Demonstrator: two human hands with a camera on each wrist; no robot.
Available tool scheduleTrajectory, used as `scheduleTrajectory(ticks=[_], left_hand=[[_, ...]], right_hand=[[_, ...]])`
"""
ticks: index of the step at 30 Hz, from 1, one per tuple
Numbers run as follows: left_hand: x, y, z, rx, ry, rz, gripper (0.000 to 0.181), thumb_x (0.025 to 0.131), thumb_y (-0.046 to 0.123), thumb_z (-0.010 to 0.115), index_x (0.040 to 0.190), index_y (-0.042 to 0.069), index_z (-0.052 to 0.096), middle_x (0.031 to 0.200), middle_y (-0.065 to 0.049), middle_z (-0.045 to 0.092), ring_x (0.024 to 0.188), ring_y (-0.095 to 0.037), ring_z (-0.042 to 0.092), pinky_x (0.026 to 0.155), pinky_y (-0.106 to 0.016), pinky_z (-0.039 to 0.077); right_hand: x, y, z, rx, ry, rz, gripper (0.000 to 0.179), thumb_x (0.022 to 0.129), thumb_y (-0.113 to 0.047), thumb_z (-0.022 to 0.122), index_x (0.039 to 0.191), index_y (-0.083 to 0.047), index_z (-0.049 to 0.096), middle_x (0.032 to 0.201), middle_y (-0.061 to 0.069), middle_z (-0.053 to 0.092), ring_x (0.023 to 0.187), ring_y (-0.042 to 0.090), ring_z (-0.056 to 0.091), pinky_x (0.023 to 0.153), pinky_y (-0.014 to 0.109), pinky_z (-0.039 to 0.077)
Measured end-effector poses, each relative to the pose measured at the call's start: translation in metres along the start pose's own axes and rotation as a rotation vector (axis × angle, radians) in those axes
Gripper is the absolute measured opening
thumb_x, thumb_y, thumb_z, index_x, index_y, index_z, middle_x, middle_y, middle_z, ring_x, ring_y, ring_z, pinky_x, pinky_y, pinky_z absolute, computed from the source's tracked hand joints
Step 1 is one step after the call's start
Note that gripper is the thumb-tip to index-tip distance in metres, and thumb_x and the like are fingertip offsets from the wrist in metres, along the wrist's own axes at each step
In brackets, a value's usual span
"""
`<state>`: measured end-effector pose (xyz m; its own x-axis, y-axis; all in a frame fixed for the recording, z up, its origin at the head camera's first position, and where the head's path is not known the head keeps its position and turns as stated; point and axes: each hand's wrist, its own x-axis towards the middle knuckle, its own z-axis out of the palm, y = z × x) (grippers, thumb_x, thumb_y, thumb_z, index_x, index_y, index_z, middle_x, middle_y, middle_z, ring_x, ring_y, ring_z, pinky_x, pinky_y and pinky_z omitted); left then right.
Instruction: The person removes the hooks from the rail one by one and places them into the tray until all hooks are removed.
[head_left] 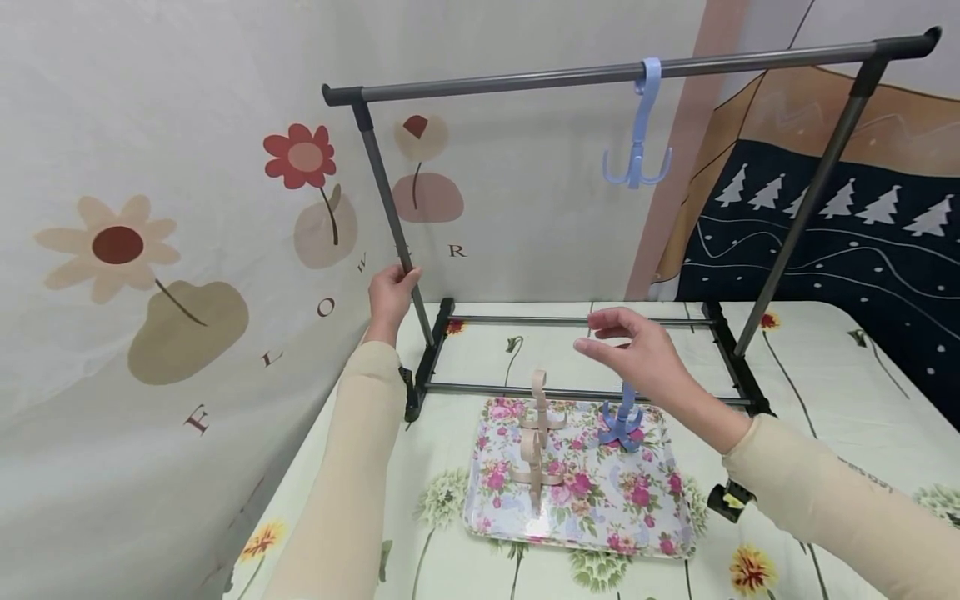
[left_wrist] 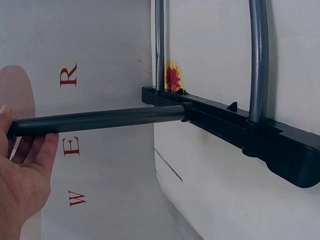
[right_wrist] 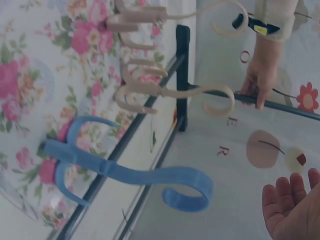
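Note:
My left hand (head_left: 392, 302) grips the left post (head_left: 386, 187) of a dark grey metal rack; the left wrist view shows fingers and thumb around it. A light blue four-prong hook (head_left: 641, 125) hangs from the rack's top bar (head_left: 510, 82), right of its middle. My right hand (head_left: 641, 354) hovers in front of the rack with thumb and fingers apart and nothing between them. Below it, a second blue hook (right_wrist: 150, 175) stands on a flowered tray (head_left: 510, 521), partly hidden by that hand in the head view. Two beige hooks (head_left: 534, 471) stand on the tray's left half.
The rack's black base feet (head_left: 431, 358) and two lower bars (head_left: 480, 388) rest on a flower-print cloth (head_left: 427, 550) behind the tray. A curtain with flowers and letters (head_left: 187, 92) runs along the left and back. Dark fabric with white trees (head_left: 862, 250) lies at the right.

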<state>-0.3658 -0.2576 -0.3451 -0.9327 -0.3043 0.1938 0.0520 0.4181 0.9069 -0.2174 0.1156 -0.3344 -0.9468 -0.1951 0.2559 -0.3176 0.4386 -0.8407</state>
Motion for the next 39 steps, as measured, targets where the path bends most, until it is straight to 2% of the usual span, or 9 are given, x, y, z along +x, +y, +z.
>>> scheduleTrajectory(ticks=[7, 14, 20, 28, 35, 39], left_hand=[[-0.002, 0.001, 0.001, 0.019, 0.003, 0.02, 0.032, 0.102, 0.029, 0.059, 0.113, 0.0, 0.066, 0.114, -0.017, 0.065, 0.11, -0.03, 0.055, 0.102, -0.048, 0.041], [-0.002, 0.001, 0.001, 0.036, -0.003, 0.033, 0.035, 0.102, 0.03, 0.057, 0.116, -0.001, 0.065, 0.114, -0.017, 0.065, 0.109, -0.031, 0.055, 0.102, -0.049, 0.041], [0.0, -0.002, 0.001, 0.044, -0.01, 0.029, 0.032, 0.102, 0.029, 0.057, 0.114, 0.0, 0.065, 0.114, -0.018, 0.064, 0.11, -0.031, 0.055, 0.101, -0.049, 0.041], [0.0, -0.001, 0.0, 0.037, -0.008, 0.029, 0.031, 0.102, 0.03, 0.058, 0.114, 0.002, 0.066, 0.115, -0.017, 0.065, 0.113, -0.032, 0.056, 0.103, -0.05, 0.041], [0.0, -0.002, 0.0, 0.03, -0.018, 0.02, 0.032, 0.102, 0.031, 0.058, 0.115, 0.003, 0.065, 0.119, -0.016, 0.065, 0.117, -0.032, 0.055, 0.105, -0.05, 0.039], [0.001, -0.003, 0.0, 0.034, -0.018, 0.018, 0.032, 0.102, 0.032, 0.058, 0.116, 0.005, 0.065, 0.12, -0.014, 0.065, 0.119, -0.031, 0.055, 0.105, -0.05, 0.039]], right_hand=[[0.017, -0.011, -0.024, -0.021, 0.093, -0.015, 0.053, 0.093, -0.043, 0.069, 0.129, -0.006, 0.058, 0.123, 0.011, 0.061, 0.113, 0.024, 0.056, 0.088, 0.034, 0.047], [0.037, -0.029, -0.048, 0.016, 0.232, -0.013, 0.058, 0.092, -0.048, 0.068, 0.13, -0.006, 0.058, 0.121, 0.006, 0.06, 0.107, 0.016, 0.056, 0.086, 0.018, 0.046], [0.052, -0.044, -0.066, 0.038, 0.382, -0.024, 0.056, 0.092, -0.047, 0.068, 0.13, -0.008, 0.058, 0.12, 0.003, 0.059, 0.107, 0.013, 0.054, 0.091, 0.022, 0.046], [0.073, -0.064, -0.077, 0.053, 0.514, -0.032, 0.048, 0.093, -0.041, 0.069, 0.129, -0.01, 0.06, 0.116, 0.0, 0.06, 0.106, 0.011, 0.055, 0.09, 0.025, 0.045], [0.094, -0.08, -0.088, 0.1, 0.599, 0.015, 0.044, 0.093, -0.039, 0.068, 0.127, -0.013, 0.062, 0.111, -0.006, 0.058, 0.105, 0.007, 0.053, 0.092, 0.024, 0.045], [0.106, -0.088, -0.095, 0.131, 0.621, 0.034, 0.041, 0.093, -0.037, 0.069, 0.127, -0.014, 0.063, 0.109, -0.007, 0.057, 0.105, 0.006, 0.053, 0.094, 0.024, 0.044]])
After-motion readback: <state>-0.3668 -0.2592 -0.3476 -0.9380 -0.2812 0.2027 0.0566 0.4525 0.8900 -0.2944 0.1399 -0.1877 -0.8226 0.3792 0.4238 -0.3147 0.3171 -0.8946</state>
